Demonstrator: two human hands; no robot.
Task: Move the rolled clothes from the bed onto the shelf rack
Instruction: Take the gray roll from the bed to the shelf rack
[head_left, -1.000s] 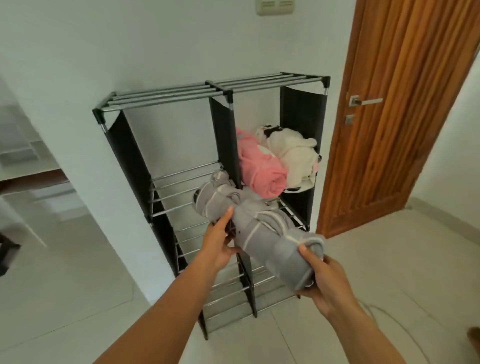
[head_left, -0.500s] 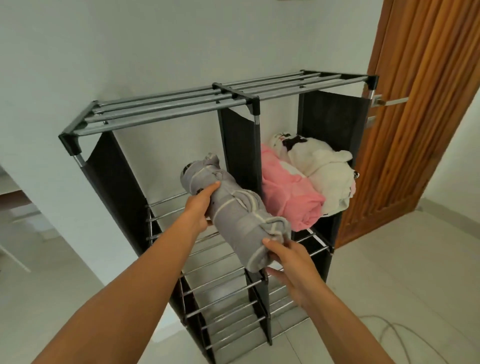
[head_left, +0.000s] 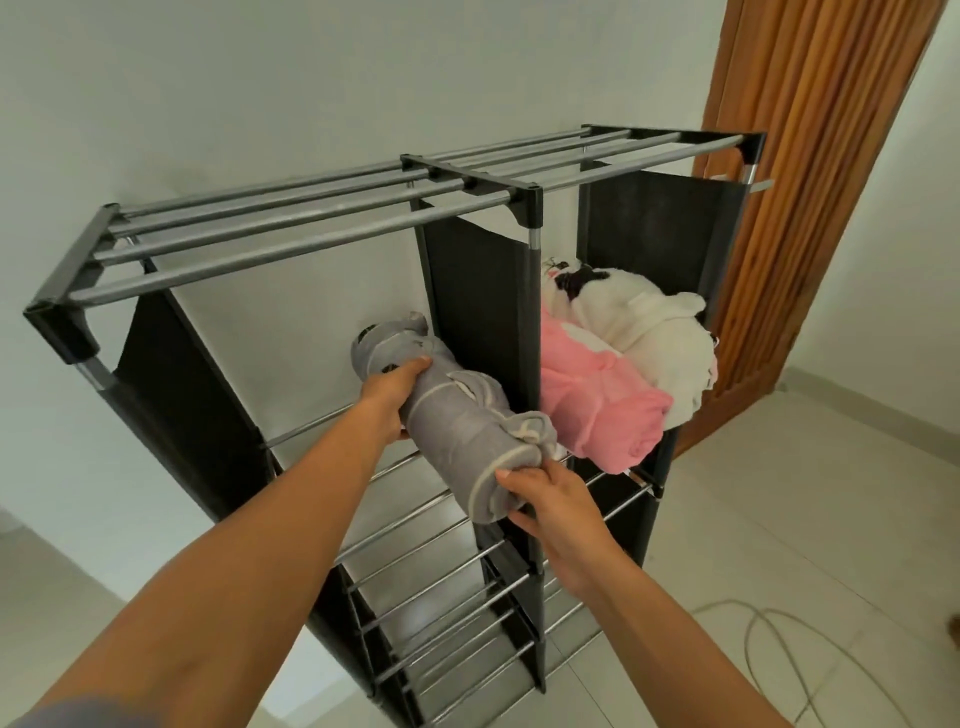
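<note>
Grey roll (head_left: 457, 431) centre frame: left hand (head_left: 392, 397) wrapped around its middle, right hand (head_left: 553, 501) fingers pinching near end. Shelf rack (head_left: 322, 228) right compartment: pink roll (head_left: 602, 410), white roll (head_left: 644, 332).

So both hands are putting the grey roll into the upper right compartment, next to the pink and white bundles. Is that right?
Not quite. The head view shows the grey roll going into the upper left compartment, on the other side of the black divider from the pink bundle and white bundle. Both the left hand and right hand do hold it.
</note>
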